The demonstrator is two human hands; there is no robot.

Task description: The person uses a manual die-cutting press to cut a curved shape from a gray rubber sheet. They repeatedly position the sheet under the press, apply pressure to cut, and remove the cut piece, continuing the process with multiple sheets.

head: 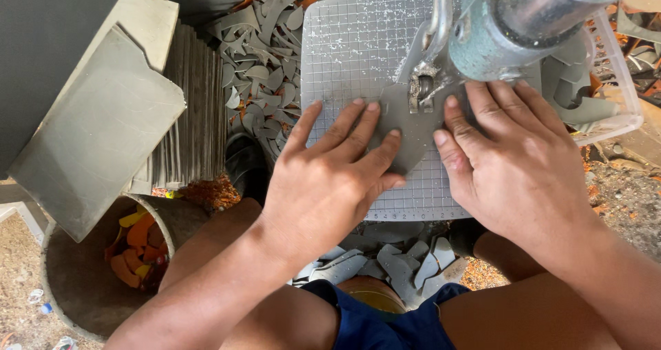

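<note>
Grey sheet piece lies flat on gridded table under machine head, w/ left hand and right hand both open, fingers spread, pressing it down on either side of the cutter, scrap offcuts left of table.
</note>
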